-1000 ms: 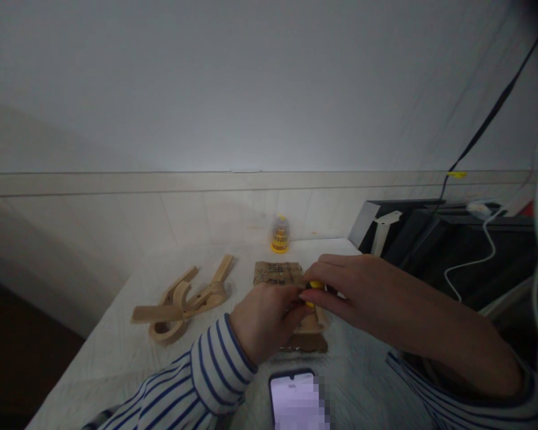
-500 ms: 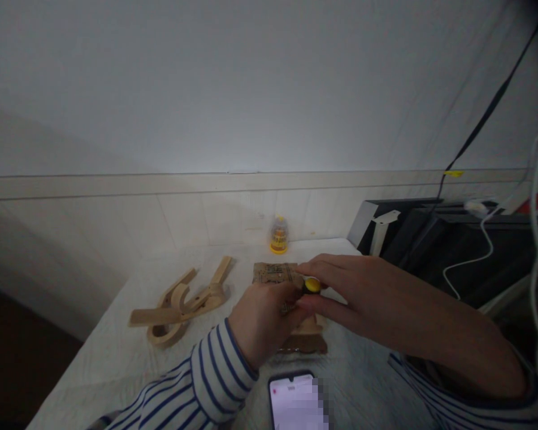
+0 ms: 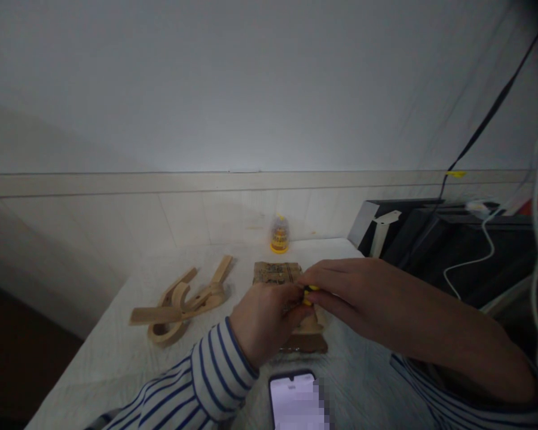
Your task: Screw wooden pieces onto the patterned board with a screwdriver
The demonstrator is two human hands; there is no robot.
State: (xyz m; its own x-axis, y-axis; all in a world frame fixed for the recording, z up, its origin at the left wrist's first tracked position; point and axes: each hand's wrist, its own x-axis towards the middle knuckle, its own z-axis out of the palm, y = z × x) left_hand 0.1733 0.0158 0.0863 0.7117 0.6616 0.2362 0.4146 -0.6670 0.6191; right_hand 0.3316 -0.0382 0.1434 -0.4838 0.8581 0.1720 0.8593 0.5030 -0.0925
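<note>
Both hands meet over a brown printed packet [image 3: 275,272] near the table's middle. My left hand [image 3: 269,316] is closed, thumb and fingertips pinched on a small black-and-yellow screwdriver [image 3: 306,301], mostly covered by fingers. From the right, my right hand [image 3: 345,286] pinches the yellow end of the same screwdriver. Light wooden pieces [image 3: 308,326] show beneath the hands, with a brown strip in front of them; how the screwdriver's tip sits is hidden. A joined set of curved and flat wooden parts [image 3: 188,307] lies to the left of my left hand.
A clear, yellow-based bit case [image 3: 279,236] stands at the back by the wall. In front lies a lit phone [image 3: 293,394]. The white-covered table [image 3: 107,358] ends at the back wall. Dark panels [image 3: 466,245] and a white cable [image 3: 535,239] are on the right.
My right fingers have shifted on the screwdriver's yellow end, which faced me as a round cap and is now partly covered. The left hand has hardly moved.
</note>
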